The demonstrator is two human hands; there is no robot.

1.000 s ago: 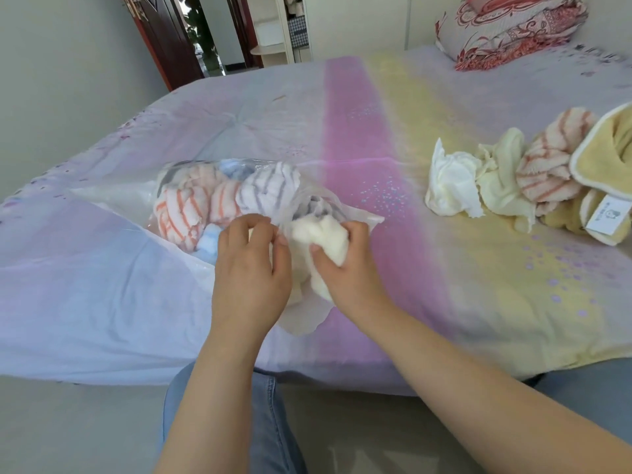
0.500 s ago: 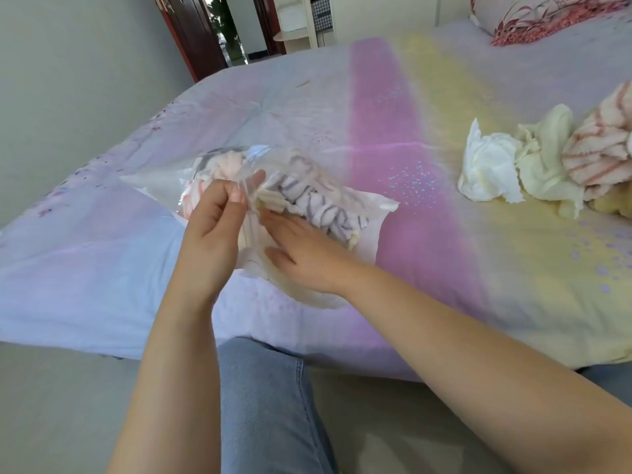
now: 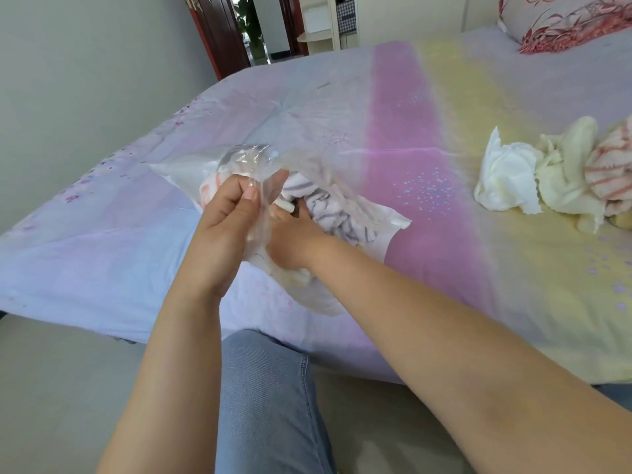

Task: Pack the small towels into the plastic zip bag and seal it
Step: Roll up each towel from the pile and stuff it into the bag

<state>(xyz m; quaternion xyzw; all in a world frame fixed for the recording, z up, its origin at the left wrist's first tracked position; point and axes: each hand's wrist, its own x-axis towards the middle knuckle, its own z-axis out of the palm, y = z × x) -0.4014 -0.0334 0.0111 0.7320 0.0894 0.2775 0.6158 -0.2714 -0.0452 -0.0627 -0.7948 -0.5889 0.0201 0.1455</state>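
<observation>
Head view looks down, close over hands [image 3: 260,230], perhaps leftward-tilted.

Glossy clear plastic bag [image 3: 260,165]; fluffy cloth towels [image 3: 342,213]

The zip bag [image 3: 383,230] is lying on the bed [image 3: 102,254] near its front edge, with towels [image 3: 328,213] sitting inside it. More loose towels [image 3: 533,183] are lying well apart to the right. A pillow [image 3: 561,22] is resting at the far right corner.
</observation>
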